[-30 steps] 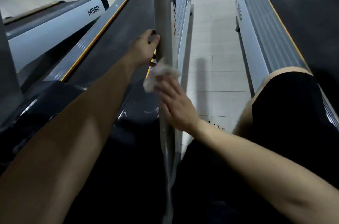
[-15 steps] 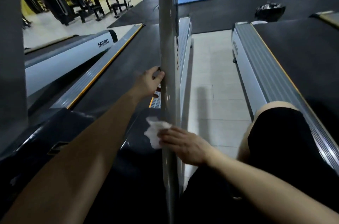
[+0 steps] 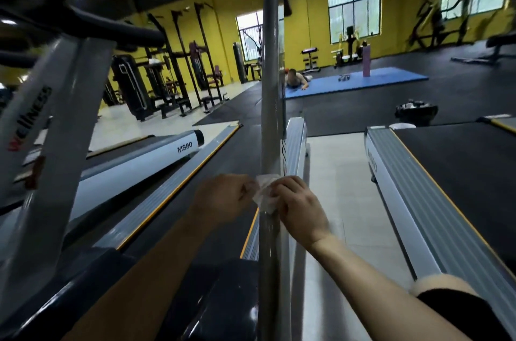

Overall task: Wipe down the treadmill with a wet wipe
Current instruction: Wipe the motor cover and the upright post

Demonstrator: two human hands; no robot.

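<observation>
A grey upright post [image 3: 270, 117] of the treadmill rises through the middle of the view. A crumpled white wet wipe [image 3: 264, 193] sits against the post at mid height. My left hand [image 3: 223, 198] pinches the wipe's left edge with curled fingers. My right hand [image 3: 300, 205] grips the wipe's right side, wrapped partly round the post. The treadmill's dark belt [image 3: 223, 173] and grey side rail [image 3: 173, 189] run away to the left of the post.
A second treadmill [image 3: 446, 173] lies to the right across a strip of tiled floor [image 3: 335, 187]. Another machine's slanted grey frame [image 3: 55, 122] stands at the left. A person lies on a blue mat [image 3: 363, 80] far back. My knee [image 3: 441, 287] shows at lower right.
My head has tilted up, so the gym room now shows. My left hand has left the post and come to the wipe. Both hands now hold the wipe together, higher on the post.
</observation>
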